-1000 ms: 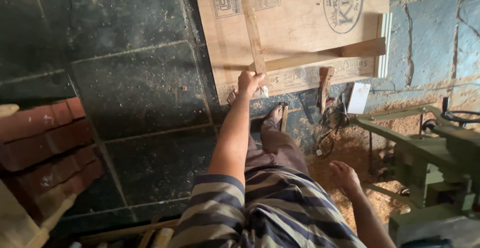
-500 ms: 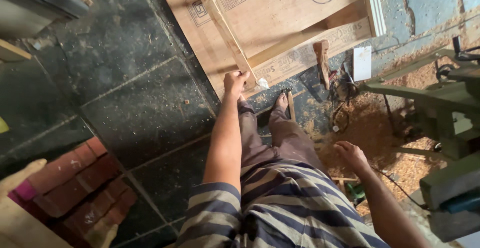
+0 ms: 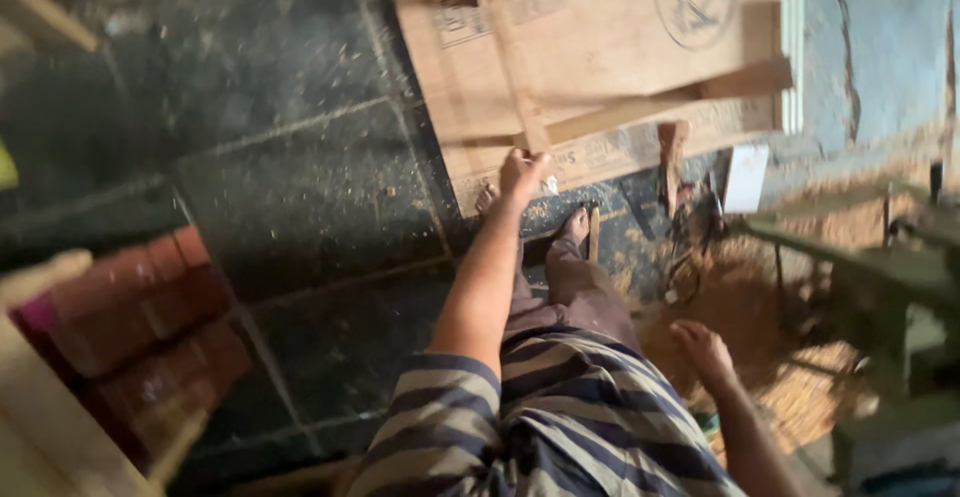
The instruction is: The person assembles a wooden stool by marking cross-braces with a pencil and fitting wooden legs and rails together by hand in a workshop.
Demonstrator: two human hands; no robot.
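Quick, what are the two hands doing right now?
Left hand: closed around the end of a thin wooden strip lying on the plywood sheet.
Right hand: open, fingers loose, holding nothing.

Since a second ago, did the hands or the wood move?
The left hand has kept its grip on the end of the thin wooden strip, which has swung a little over the plywood board. The right hand still hangs open and empty. The bricks look unmoved.
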